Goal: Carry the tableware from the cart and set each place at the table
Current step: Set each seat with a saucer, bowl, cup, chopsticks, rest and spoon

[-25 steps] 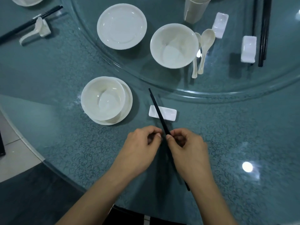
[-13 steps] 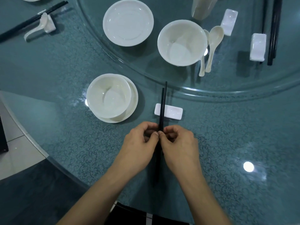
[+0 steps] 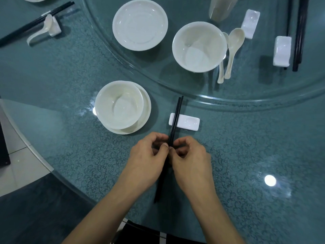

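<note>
Chopsticks (image 3: 178,110): black, thin, straight, matte pair, sticks side by side and touching. Tips lie across the left end of the rest (image 3: 189,122) and point toward the turntable. The back ends run toward the table edge, passing between the two hands.

Left hand (image 3: 149,154) and right hand (image 3: 190,155) meet at mid-length. The fingers (image 3: 155,138) of both are curled, thumb and fingertip pinching the pair from opposite sides.

The rest is a glossy white ceramic block, rectangular with rounded corners and a shallow dip on top. It lies flat on the table (image 3: 246,155).

Left of the rest sits a round white bowl (image 3: 119,104), smooth glaze, on a slightly wider white saucer (image 3: 147,110). The bowl is off-centre toward the left.

The table is round, with a teal cloth in a scroll pattern under a glass sheet that shows bright lamp glare.

The turntable (image 3: 211,101) is a clear glass disc with a thick rounded rim. On it:
- a shallow white plate (image 3: 140,24)
- a deep white second bowl (image 3: 199,47)
- two white spoons (image 3: 233,48) just right of that bowl, overlapping
- two spare rests (image 3: 282,51)
- a spare black pair (image 3: 299,32)
- a pale cup (image 3: 221,7), cut off at the top edge

Far left on the table, a laid set (image 3: 35,22): a black pair and a white spoon on a rest.
</note>
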Tool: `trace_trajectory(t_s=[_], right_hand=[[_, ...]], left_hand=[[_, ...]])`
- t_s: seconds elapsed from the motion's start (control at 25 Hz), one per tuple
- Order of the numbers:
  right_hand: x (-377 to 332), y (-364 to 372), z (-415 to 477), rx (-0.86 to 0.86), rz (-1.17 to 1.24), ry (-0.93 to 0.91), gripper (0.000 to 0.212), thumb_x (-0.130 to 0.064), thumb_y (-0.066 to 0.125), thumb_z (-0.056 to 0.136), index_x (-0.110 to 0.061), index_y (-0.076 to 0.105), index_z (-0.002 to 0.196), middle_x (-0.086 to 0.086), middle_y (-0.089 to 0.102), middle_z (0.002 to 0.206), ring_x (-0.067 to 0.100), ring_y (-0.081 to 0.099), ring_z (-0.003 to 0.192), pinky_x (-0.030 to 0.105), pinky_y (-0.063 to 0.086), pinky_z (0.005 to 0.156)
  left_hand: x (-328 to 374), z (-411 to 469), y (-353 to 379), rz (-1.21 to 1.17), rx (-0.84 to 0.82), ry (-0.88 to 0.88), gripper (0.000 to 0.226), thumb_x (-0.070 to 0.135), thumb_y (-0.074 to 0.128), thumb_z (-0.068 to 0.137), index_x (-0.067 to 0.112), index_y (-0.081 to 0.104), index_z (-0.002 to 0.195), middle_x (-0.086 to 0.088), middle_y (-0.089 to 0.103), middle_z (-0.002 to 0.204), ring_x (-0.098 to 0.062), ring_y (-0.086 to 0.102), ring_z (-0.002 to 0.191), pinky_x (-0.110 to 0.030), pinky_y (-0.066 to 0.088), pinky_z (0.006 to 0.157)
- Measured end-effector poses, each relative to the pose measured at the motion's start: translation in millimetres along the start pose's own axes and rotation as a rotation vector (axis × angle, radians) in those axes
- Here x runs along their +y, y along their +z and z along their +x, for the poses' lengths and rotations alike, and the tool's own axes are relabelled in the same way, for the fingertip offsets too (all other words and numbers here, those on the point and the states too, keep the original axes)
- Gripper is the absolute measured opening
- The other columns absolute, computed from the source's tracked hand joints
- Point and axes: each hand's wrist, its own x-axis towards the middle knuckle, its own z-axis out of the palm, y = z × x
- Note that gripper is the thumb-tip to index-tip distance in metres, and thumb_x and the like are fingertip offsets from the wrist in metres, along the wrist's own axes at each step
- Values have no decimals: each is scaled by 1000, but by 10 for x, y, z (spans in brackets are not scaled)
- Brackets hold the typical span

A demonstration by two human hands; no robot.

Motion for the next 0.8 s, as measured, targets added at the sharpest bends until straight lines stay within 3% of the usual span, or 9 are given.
trace_trajectory(t_s=[0.48, 0.56, 0.72, 0.8], right_hand=[[-51, -22, 16, -5, -41, 4, 14, -39, 72, 87, -28, 64, 86, -11, 69, 70, 9, 68, 72, 37, 56, 75], [-55, -58, 29, 14, -40, -11, 12, -38, 71, 87, -28, 65, 85, -11, 69, 69, 7, 67, 70, 34, 56, 73], [-82, -215, 121, 85, -24, -38, 11, -35, 71, 88, -27, 67, 83, -13, 68, 68, 0, 64, 66, 25, 50, 66], [-101, -318, 187, 126, 8, -42, 10, -35, 72, 87, -27, 67, 83, -14, 68, 67, -1, 64, 64, 23, 50, 64]], left_hand=[[49, -17, -34, 16, 6, 7, 17, 20, 62, 96, 29, 70, 107, 9, 75, 93, -7, 73, 84, -41, 60, 85], [76, -25, -37, 34, 16, 20, 16, 21, 62, 96, 30, 69, 107, 12, 74, 91, -3, 70, 81, -35, 60, 83], [227, -55, -42, 93, 64, 105, 17, 19, 61, 96, 30, 68, 106, 19, 71, 94, 5, 64, 80, -10, 48, 73], [321, -51, -28, 99, 62, 140, 17, 20, 61, 97, 31, 68, 107, 20, 70, 96, 3, 64, 84, -9, 47, 72]])
